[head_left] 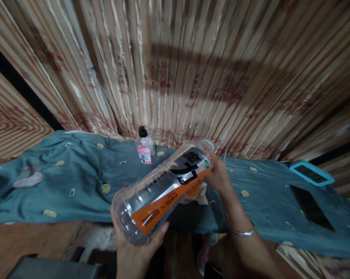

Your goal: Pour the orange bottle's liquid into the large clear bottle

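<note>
A large clear plastic bottle [163, 190] with an orange and silver label is tilted across the middle of the view, its neck pointing up and right. Its base rests in my left hand [137, 242], whose thumb and fingers wrap round it. Near the neck, my right hand [218, 172] grips the other end; some of its fingers are hidden behind the bottle. No cap shows on the bottle's mouth. Below and behind the bottle lies a crumpled whitish cloth or tissue [200, 196], partly covered from view.
On the green patterned cloth [87, 174] stands a small clear bottle [144, 149] with a black cap. A pinkish item [28, 180] lies at left. At right are a blue-framed tablet [311, 173] and a black phone [311, 207]. Striped curtains [177, 77] hang behind.
</note>
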`<state>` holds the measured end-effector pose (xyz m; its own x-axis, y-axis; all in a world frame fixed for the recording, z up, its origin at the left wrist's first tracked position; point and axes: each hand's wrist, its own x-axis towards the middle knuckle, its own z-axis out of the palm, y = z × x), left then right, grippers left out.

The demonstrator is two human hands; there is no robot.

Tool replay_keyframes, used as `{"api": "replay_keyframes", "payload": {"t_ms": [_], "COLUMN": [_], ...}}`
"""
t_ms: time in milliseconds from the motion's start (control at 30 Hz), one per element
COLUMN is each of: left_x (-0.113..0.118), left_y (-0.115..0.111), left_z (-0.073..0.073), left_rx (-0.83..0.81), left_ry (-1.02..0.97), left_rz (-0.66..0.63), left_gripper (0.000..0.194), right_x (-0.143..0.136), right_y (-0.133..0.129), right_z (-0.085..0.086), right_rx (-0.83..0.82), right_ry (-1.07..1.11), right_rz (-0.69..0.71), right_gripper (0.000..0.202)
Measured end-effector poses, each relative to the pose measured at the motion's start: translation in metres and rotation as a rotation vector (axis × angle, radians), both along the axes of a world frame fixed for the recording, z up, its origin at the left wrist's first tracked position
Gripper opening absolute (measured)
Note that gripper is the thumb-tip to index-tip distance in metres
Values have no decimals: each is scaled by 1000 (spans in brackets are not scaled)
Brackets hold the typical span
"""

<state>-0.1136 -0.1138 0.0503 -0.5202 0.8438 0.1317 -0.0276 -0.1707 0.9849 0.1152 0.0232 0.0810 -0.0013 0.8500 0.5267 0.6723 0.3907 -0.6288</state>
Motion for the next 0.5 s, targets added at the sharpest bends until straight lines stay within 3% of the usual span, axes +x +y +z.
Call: {"api": "replay_keyframes", "payload": {"t_ms": [100, 267, 500], "left_x": [0, 0, 1], "left_y": [0, -2, -3], "left_z": [-1, 2, 2], "left_rx": [-13, -42, -50], "left_ry": [-40, -64, -91], "left_rz": [-13, -17, -35], "left_gripper": [105, 81, 78], "right_x": [0, 1, 0], "right_y": [0, 2, 2], "right_z": [0, -3, -1], "right_rx": [3, 5, 12], "right_ry": [8, 9, 16], "right_rz": [-2, -2, -6], "right_gripper": [27, 28, 20]}}
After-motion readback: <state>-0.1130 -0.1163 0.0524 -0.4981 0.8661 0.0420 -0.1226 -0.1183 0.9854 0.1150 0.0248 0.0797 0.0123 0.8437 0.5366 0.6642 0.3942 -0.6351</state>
